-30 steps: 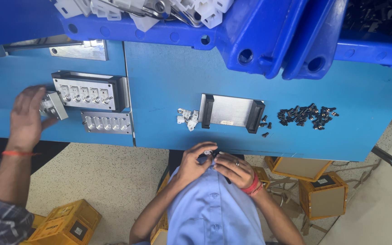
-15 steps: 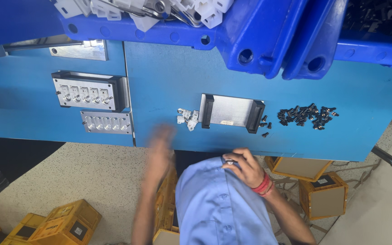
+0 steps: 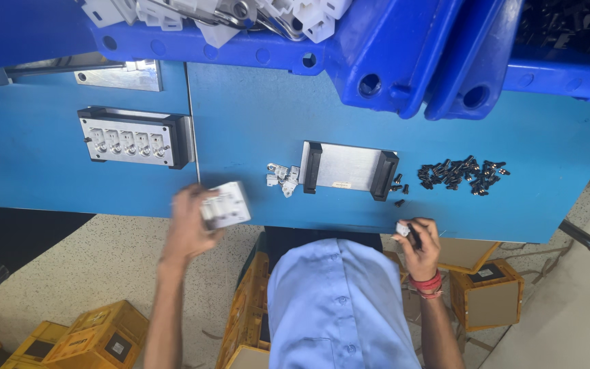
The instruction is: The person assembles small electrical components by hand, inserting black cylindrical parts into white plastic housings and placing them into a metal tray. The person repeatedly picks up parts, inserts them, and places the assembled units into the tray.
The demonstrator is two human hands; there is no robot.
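The white block (image 3: 227, 205) is grasped in your left hand (image 3: 191, 222) over the blue counter (image 3: 254, 130) edge, while your right hand (image 3: 419, 246) fingers pinch a small black-and-white part (image 3: 405, 230).

The person wears a light blue shirt (image 3: 336, 307) with a row of small matching buttons running down the front placket. The cloth is plain, with no pattern or marking, and creases softly across the chest. Both forearms are bare, so the sleeves end above the part in view. On the right wrist sit red bands (image 3: 429, 283), several thin strands stacked close together. The left hand (image 3: 189, 225) and right hand (image 3: 419, 246) wear no gloves, and the left wrist is bare.
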